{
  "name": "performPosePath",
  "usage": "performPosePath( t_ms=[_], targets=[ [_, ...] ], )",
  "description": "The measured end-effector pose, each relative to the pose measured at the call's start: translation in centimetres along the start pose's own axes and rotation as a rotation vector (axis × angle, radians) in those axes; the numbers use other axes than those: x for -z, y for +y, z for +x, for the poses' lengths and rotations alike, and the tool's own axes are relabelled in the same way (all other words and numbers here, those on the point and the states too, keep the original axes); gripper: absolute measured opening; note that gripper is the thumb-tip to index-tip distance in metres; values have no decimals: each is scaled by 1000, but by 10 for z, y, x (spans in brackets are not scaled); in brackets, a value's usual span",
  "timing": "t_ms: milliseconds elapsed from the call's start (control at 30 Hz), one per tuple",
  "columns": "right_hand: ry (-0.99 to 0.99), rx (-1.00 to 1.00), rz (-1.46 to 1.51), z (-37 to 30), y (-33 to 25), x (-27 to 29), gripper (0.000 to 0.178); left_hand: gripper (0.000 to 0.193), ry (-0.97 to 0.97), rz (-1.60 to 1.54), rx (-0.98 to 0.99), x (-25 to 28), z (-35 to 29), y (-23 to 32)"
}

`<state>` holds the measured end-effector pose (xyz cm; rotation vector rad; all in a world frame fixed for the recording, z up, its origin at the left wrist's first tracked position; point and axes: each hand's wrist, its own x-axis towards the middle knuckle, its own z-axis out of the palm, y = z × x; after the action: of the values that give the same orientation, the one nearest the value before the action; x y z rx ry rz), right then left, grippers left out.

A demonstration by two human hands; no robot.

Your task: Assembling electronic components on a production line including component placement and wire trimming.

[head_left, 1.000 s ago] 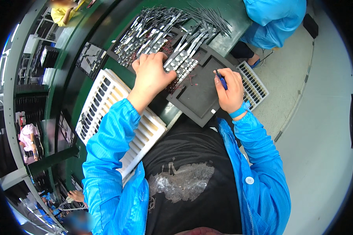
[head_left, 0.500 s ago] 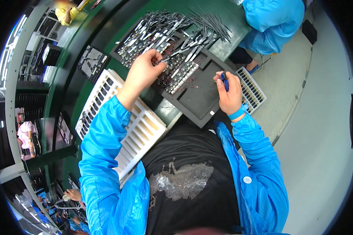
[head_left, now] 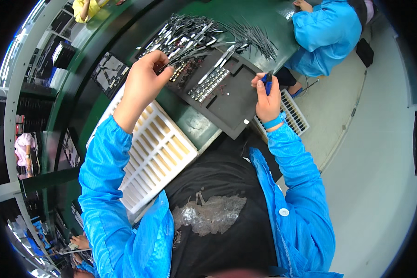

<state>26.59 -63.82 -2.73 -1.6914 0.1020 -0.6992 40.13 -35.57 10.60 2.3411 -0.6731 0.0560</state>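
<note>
My left hand [head_left: 146,76] is over the left part of a black tray [head_left: 234,113], thumb and fingers closed on a thin black strip [head_left: 190,56] with small boards beside it. Behind it lies a dense pile of black and silver strips [head_left: 190,30] with small circuit boards at their ends. One row of small boards [head_left: 209,84] with red wires lies apart on the tray, nearer its middle. At the tray's right edge, my right hand [head_left: 268,99] is closed around a small blue-and-black hand tool [head_left: 268,84]; its tip is too small to make out.
A white slotted tray [head_left: 157,148] stands on the green bench by my left forearm. Another slotted tray [head_left: 294,113] with dark parts lies beyond my right wrist. Loose black strips [head_left: 255,39] spread at the back. A co-worker in a blue sleeve [head_left: 326,39] sits at far right.
My left hand has moved left, and the boards near it have shifted that way, baring tray surface beside the single row. My right hand has risen slightly with the tool.
</note>
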Motion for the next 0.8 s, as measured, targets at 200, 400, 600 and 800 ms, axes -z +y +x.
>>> performPosePath(
  t_ms=[200, 400, 600, 800],
  targets=[
    [-17, -41, 75, -6, -6, 5, 20, 12, -45, -197, -37, -11, -11, 10],
    [-85, -59, -128, -10, 1, 10, 23, 13, 24, -62, -337, -25, -23, 26],
    [-135, 60, -322, -7, 3, 18, 19, 12, 60, -140, -104, -9, -26, 28],
    [-195, 199, -194, -15, 14, 46, 14, 12, -111, -430, -25, 0, -35, 45]
  ],
)
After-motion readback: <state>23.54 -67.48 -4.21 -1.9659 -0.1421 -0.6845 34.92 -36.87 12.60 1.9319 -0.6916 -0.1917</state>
